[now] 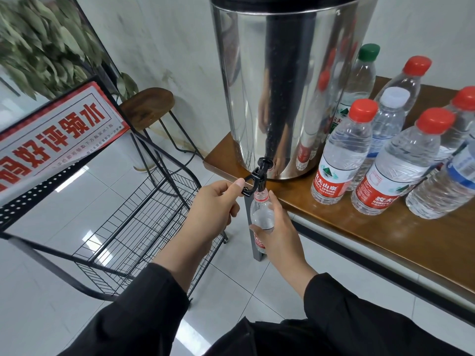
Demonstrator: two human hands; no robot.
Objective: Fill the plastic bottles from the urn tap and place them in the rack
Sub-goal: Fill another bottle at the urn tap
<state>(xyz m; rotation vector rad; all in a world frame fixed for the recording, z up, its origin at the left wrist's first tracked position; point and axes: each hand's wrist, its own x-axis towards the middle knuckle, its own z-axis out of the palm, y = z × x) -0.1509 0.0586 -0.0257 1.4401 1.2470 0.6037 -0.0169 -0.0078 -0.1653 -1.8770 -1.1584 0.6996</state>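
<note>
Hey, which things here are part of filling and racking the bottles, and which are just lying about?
Part of the job:
steel urn
black tap, held by the left hand
bottle under the tap, gripped by the right hand
capped bottles on the table
wire rack

Lying about:
wooden stool
leafy plant
red-and-white sign

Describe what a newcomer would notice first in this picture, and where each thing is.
The shiny steel urn towers at the table's corner. Beneath its black tap, the right hand holds an uncapped bottle while the left hand pinches the lever. Capped bottles crowd the table's right.
</note>
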